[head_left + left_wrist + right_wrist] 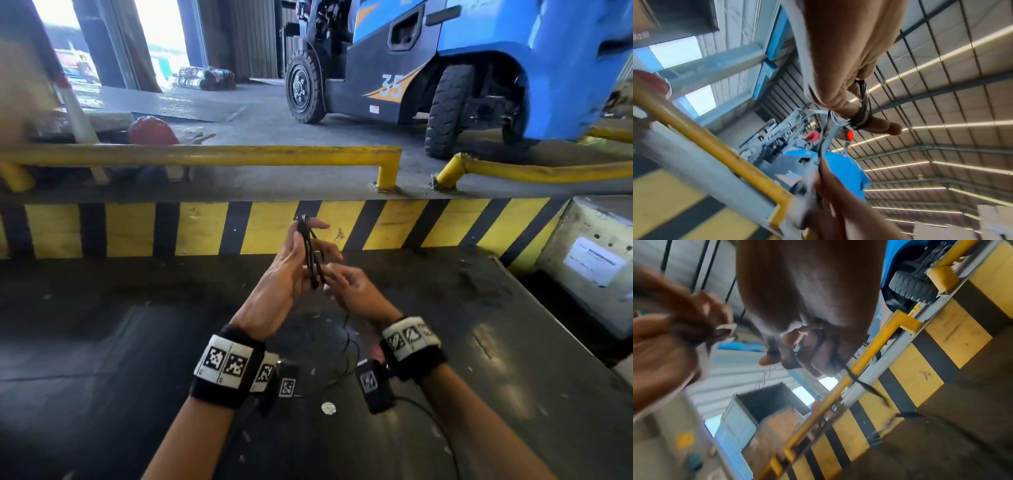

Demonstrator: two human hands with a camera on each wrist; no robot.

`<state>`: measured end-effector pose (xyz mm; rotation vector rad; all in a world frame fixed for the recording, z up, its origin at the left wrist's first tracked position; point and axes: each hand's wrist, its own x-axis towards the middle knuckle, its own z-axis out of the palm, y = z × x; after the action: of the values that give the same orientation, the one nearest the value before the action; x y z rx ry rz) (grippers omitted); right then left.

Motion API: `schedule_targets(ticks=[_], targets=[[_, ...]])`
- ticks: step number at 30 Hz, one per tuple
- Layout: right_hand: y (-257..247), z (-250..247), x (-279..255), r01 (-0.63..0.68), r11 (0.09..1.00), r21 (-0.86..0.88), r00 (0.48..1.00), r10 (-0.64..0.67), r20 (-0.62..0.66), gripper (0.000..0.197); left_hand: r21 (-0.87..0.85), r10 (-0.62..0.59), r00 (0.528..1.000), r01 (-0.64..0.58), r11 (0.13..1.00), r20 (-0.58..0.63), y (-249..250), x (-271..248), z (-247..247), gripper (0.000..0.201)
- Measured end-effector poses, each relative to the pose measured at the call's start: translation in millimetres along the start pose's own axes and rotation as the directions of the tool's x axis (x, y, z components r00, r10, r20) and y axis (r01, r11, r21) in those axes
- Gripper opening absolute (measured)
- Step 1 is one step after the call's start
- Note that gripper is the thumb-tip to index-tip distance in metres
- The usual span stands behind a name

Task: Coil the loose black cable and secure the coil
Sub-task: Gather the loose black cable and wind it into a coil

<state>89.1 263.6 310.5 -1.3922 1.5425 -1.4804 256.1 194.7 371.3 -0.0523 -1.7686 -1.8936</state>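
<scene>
Up close, the black cable point(312, 255) forms several thin glossy loops wound round the left hand point(286, 270), between thumb and extended fingers; its loose tail passes through the pinching right hand point(354, 289) down to the dark platform point(102, 342). Beyond stand a striped curb point(205, 228), yellow rail point(205, 156) and blue forklift point(428, 61)

The only readable mark is the number "35", in pale blue digits on the dark side panel of the blue forklift point(390, 85), toward one o'clock in the head view; the white label on the grey box point(594, 262) at three o'clock is too blurred to read
</scene>
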Motion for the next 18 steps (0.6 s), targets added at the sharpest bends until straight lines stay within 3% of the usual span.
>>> schedule_targets(ticks=[4, 10, 14, 18], targets=[[9.5, 40.2, -30.0, -0.028, 0.999, 0.018, 0.998, 0.027, 0.055, 0.042, 0.205, 0.04, 0.989, -0.009, 0.979, -0.145, -0.4, 30.5, -29.8, 0.04], [-57.6, 11.3, -30.4, 0.105, 0.926, -0.364, 0.991, -0.065, 0.119, 0.032, 0.43, -0.123, 0.985, 0.162, 0.888, -0.118, -27.4, 31.9, -60.5, 0.035], [-108.1, -16.4, -15.7, 0.084, 0.891, -0.446, 0.984, -0.004, 0.178, 0.023, 0.37, -0.196, 0.98, 0.191, 0.909, -0.022, -31.8, 9.0, -37.4, 0.03], [-136.5, -35.3, 3.9, 0.076, 0.822, -0.564, 0.959, 0.095, 0.267, 0.02, 0.222, -0.218, 0.972, 0.194, 0.955, 0.089, -26.7, -8.4, -20.3, 0.042]])
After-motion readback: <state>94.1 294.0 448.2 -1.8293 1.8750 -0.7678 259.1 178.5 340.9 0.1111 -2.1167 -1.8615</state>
